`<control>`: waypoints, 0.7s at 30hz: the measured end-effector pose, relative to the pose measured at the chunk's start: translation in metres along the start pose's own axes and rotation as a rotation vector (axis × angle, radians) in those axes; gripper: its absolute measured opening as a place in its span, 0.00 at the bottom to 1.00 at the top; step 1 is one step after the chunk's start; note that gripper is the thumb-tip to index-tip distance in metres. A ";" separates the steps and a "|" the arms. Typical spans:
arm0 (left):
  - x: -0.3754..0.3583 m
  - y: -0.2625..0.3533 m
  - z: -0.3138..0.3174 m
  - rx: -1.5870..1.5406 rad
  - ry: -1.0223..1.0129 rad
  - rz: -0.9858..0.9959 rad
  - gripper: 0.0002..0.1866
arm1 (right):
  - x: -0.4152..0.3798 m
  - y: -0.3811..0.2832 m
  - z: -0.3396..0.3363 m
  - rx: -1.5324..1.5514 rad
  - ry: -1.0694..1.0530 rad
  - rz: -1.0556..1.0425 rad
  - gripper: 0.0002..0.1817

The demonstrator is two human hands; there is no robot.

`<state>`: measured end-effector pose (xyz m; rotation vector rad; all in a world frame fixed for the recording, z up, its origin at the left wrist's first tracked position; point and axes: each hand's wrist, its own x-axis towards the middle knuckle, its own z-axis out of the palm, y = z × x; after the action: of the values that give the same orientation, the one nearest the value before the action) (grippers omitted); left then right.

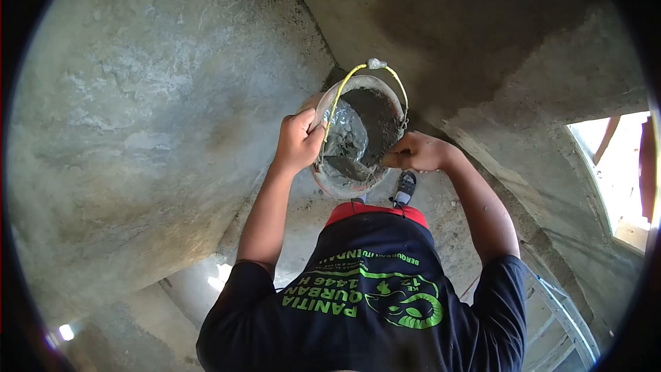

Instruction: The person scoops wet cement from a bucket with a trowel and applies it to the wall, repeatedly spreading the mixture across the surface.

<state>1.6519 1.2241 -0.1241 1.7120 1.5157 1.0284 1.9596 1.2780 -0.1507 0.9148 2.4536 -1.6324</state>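
A round bucket with a yellow handle is held up in front of my body, tilted. Wet grey mortar lies inside it, shiny on the left side. My left hand grips the bucket's left rim, fingers wrapped over the edge. At the lower right of the bucket, my right hand is closed around the handle of a trowel, whose blade rests low in the bucket by the mortar.
Rough plastered walls rise left and right, meeting at a corner beyond the bucket. A dark damp patch marks the right wall. There is an opening at the right. A ladder stands lower right. My shoe is on the floor.
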 end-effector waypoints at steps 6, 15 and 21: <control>0.001 -0.006 0.006 -0.078 0.017 -0.055 0.12 | -0.024 0.033 0.001 0.457 -0.108 0.329 0.20; 0.012 -0.010 0.005 -0.119 0.015 0.032 0.15 | -0.046 0.035 0.033 0.786 -0.059 0.473 0.21; 0.015 -0.010 0.005 -0.143 -0.003 0.031 0.14 | -0.064 0.041 0.059 1.186 -0.031 0.415 0.21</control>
<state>1.6516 1.2407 -0.1326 1.6408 1.3825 1.1218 2.0169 1.2099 -0.1880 1.2851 0.9324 -2.7746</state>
